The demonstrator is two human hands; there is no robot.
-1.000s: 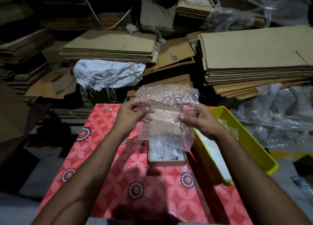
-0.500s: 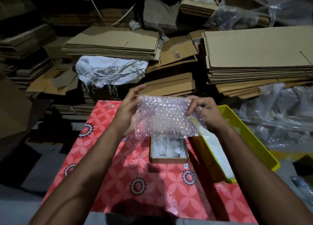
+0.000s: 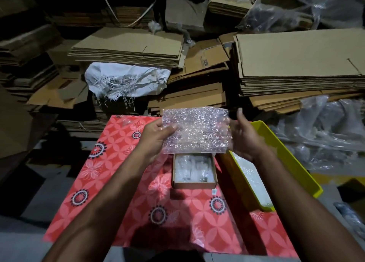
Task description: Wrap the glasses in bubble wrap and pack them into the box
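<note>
A flat bubble-wrap bundle (image 3: pixel 195 130) hovers above the table between both hands. My left hand (image 3: pixel 156 136) grips its left edge, thumb on top. My right hand (image 3: pixel 242 135) holds the right edge from behind, with its fingers partly raised. I cannot make out what is inside the wrap. Just below it a small cardboard box (image 3: pixel 194 184) stands open on the red patterned tablecloth (image 3: pixel 122 163), and clear wrapped items lie inside it.
A yellow plastic bin (image 3: pixel 292 163) holding bubble wrap sits at the table's right edge. Behind the table are stacks of flattened cardboard (image 3: pixel 296 64) and a white sack (image 3: pixel 126 80). Clear plastic sheeting (image 3: pixel 325 131) is heaped at the right.
The bubble wrap went from a hanging sheet to a flatter, wider bundle. Both hands shifted out to its side edges.
</note>
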